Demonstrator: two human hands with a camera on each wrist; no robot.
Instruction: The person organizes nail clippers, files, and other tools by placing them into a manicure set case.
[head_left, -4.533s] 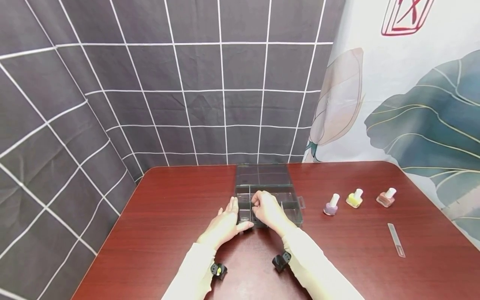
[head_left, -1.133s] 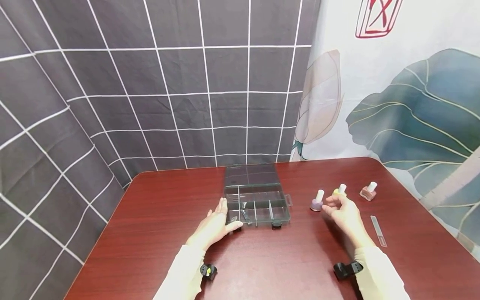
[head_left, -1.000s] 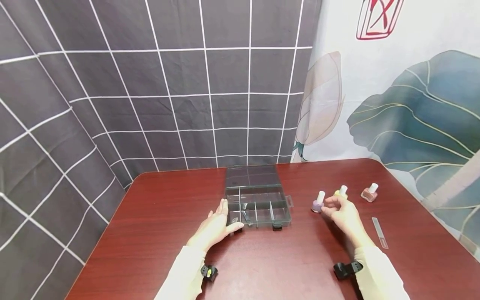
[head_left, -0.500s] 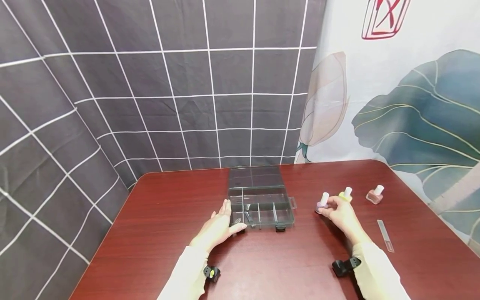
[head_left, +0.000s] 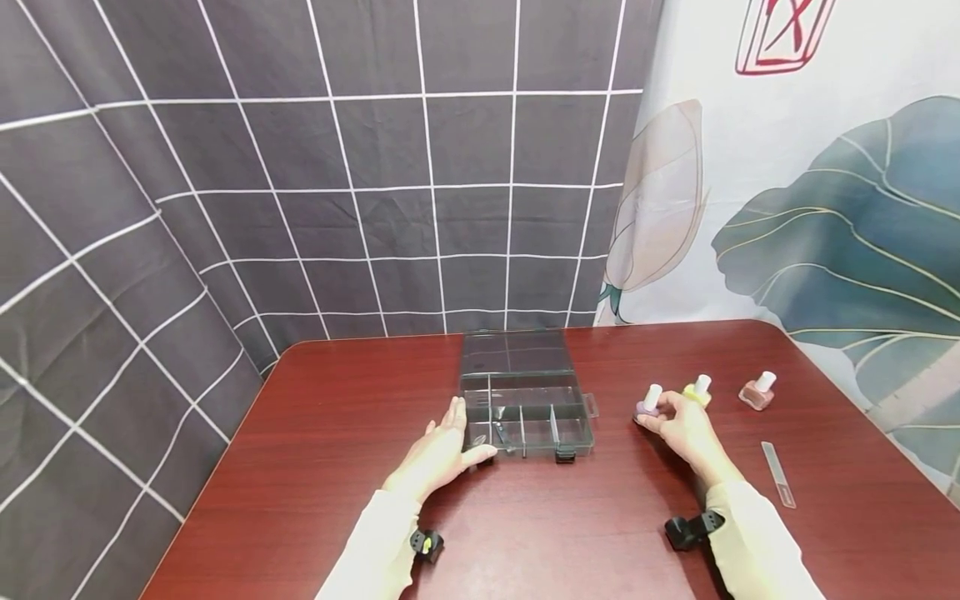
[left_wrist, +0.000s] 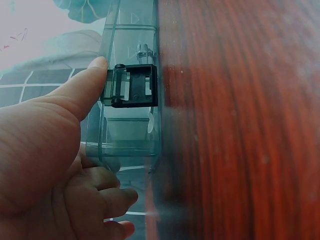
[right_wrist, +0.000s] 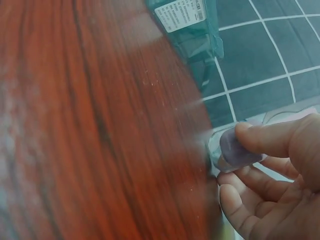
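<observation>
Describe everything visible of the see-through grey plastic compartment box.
The see-through grey plastic compartment box lies on the reddish-brown wood-look table, lid open and tilted back. Thin dividers split it; small objects lie in the two leftmost front compartments. Two black plastic latches stand at the front, a clear tab juts from the right, and a white printed label shows. The person's left hand rests against its left side, thumb beside one latch.

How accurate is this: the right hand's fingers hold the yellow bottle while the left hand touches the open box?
Not quite: the fingers of the right hand hold the purple bottle, not the yellow one, as the right wrist view shows. The rest stands.
</observation>
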